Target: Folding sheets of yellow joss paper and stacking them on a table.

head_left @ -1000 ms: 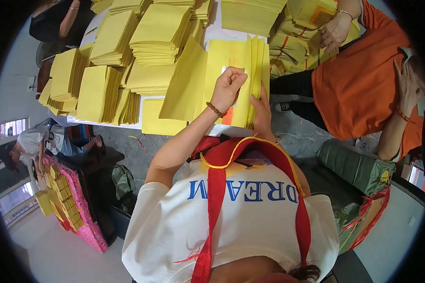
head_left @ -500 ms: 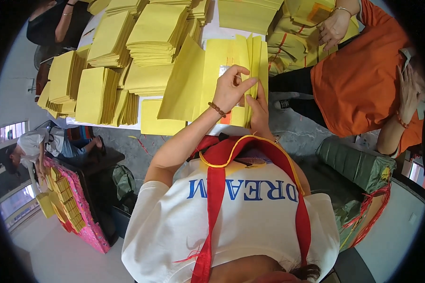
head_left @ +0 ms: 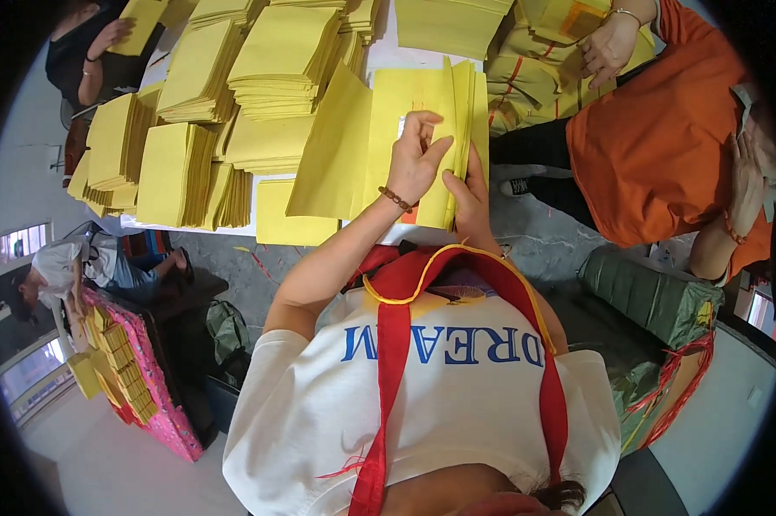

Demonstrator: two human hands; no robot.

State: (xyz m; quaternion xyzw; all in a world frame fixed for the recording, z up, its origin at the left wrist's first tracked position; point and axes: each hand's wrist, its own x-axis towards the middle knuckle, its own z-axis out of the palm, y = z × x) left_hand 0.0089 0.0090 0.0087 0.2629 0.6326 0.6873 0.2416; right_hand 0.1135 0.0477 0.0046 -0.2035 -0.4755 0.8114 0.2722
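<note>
Table: a white worktable (head_left: 379, 52), nearly covered with paper, only slivers of its top showing.
Stacks: many piles of yellow sheets (head_left: 285, 52) fill the far and left side, several fanned and leaning on one another.
Co-worker: a person in an orange shirt (head_left: 655, 146) sits at the right, one hand on banded yellow bundles (head_left: 534, 77).
Working stack: a batch of yellow sheets (head_left: 388, 146) lies at the near table edge, straight ahead, its right side fanned into separate leaves.
Left hand: the left hand (head_left: 418, 159) rests on that batch, fingers curled, thumb and forefinger pinching the top leaves.
Right hand: the right hand (head_left: 470, 193) is just beside it, fingers extended against the fanned edge; whether it grips a leaf I cannot tell.
Risk: the pinch may lift two leaves rather than one, since they lie close together; the batch overhangs the near edge and a push could slide it off.
In the way: the neighbouring loose sheet (head_left: 332, 163) overlaps the batch on the left, and the crowded piles leave little room.
Small things: a bead bracelet (head_left: 397, 199) on the left wrist.
</note>
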